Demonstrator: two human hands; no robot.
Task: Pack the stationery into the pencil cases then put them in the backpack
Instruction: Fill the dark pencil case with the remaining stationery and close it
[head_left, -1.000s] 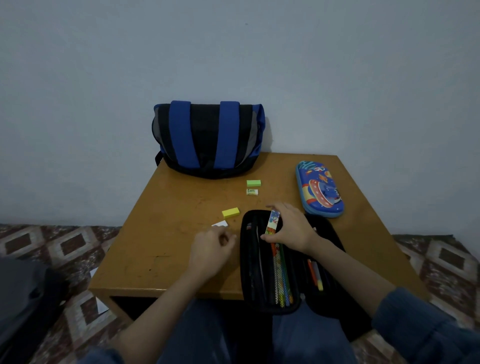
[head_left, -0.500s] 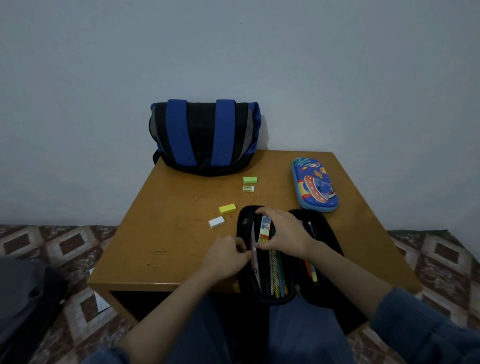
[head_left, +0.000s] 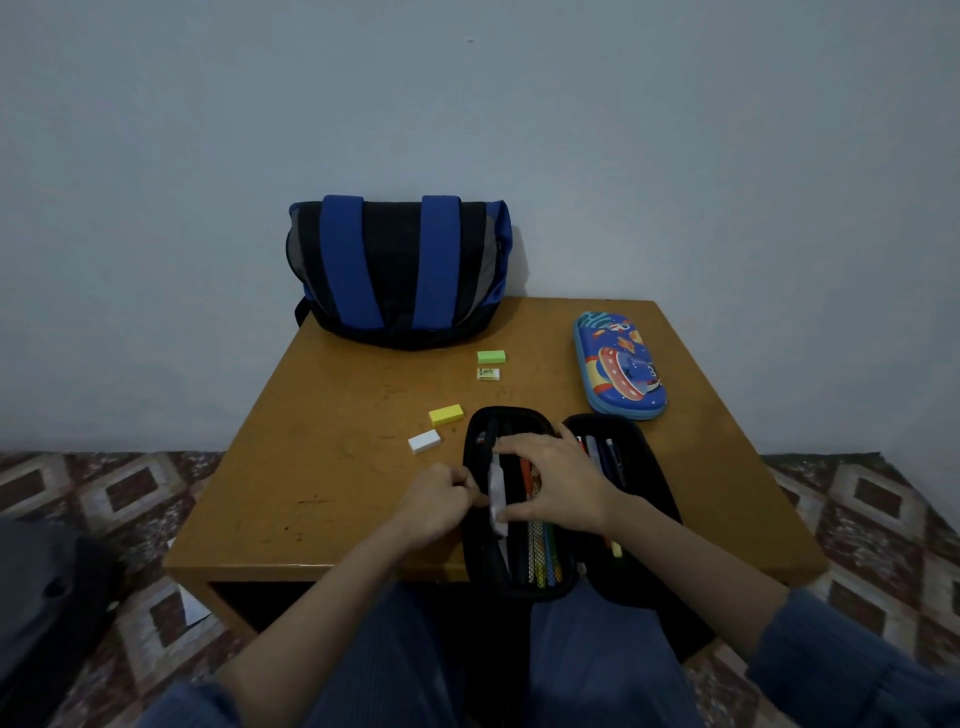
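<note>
1. Head view, layout: the backpack (head_left: 400, 270) stands at the far edge of the table (head_left: 337, 493), against the wall. A closed blue pencil case (head_left: 618, 366) lies far right.
2. Four loose pieces lie left of centre: a green eraser (head_left: 491, 356), a labelled eraser (head_left: 488, 373) just near of it, a yellow eraser (head_left: 446, 414) and a white eraser (head_left: 424, 441).
3. The black pencil case (head_left: 519, 587) lies open at the near edge and overhangs the lap. There are pencils (head_left: 543, 551) in its left half and pens (head_left: 602, 457) in its right.
4. The right hand (head_left: 558, 483) spreads over the left half. Its grip pinches a blurred white strip (head_left: 497, 493) between forefinger and thumb; what the strip is I cannot tell.
5. The left hand (head_left: 441, 501) is curled at the case's left rim. Whether its grip is on the rim or the strip I cannot tell.
6. Step in hand, as I judge it: seating the strip beside the pencils. Next, it needs laying flat lengthwise, then the erasers want gathering.
</note>
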